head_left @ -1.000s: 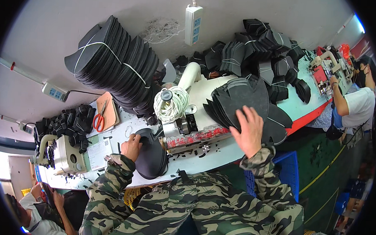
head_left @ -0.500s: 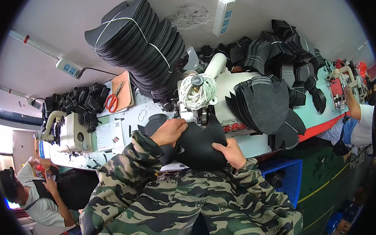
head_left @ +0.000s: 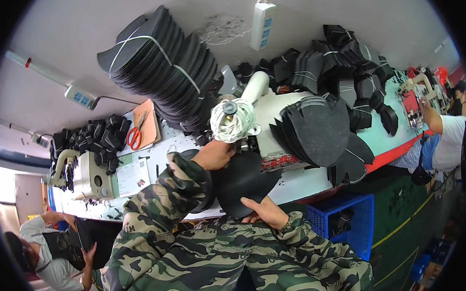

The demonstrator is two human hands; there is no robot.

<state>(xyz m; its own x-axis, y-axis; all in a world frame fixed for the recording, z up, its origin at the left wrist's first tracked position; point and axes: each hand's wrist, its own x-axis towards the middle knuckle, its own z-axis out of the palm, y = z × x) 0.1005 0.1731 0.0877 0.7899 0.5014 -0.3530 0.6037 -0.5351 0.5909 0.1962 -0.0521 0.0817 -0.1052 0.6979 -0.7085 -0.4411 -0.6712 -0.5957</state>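
A flat black piece of sheet material (head_left: 246,183) with a curved outline lies in front of the sewing machine (head_left: 256,86), its far edge at the machine's working end. My left hand (head_left: 215,155) is closed at the piece's far left edge, beside the machine head; its fingertips are partly hidden. Lower down, my right hand (head_left: 267,212) pinches the near right edge, thumb on top and fingers underneath. A coil of white cord (head_left: 233,125) sits on the machine head and hides part of it. More dark pieces lie under my left forearm.
Tall bundled stacks of black pieces (head_left: 158,64) rise behind left; a loose stack (head_left: 319,128) leans on the right. Red-handled scissors (head_left: 135,136) rest on a tan pad. A blue crate (head_left: 362,224) stands right, below the table. Another person (head_left: 57,247) sits left, one more far right.
The black piece has turned, its near edge shifting left and toward me. My right hand has moved left and nearer with it; my left hand stays by the machine head. The view has shifted slightly.
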